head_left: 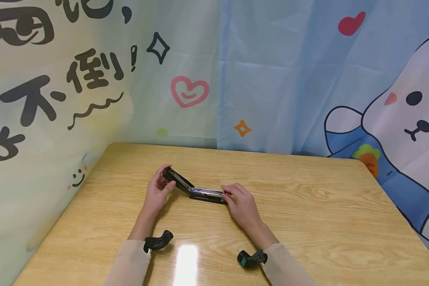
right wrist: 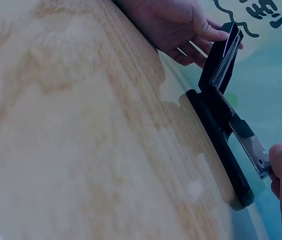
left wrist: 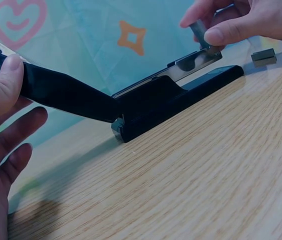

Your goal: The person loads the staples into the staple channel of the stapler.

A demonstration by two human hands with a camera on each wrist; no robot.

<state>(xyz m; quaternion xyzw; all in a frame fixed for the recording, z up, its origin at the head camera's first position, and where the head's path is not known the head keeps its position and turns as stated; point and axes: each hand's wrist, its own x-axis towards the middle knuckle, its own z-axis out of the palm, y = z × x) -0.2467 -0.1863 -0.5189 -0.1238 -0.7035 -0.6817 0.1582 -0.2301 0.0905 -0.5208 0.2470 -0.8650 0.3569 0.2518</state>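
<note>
A black stapler lies on the wooden table with its top arm swung up and back. My left hand grips the raised end of that arm, thumb on one side; the lower fingers hang loose beneath it. The metal magazine is exposed, angled slightly above the black base. At the magazine's far end, my right hand pinches a short grey staple strip between thumb and fingers. The strip stands tilted, its lower end right at the magazine.
A small block of staples sits on the table just past the stapler's base end. The wooden table reaches back to a printed curtain. Each wrist wears a black camera mount.
</note>
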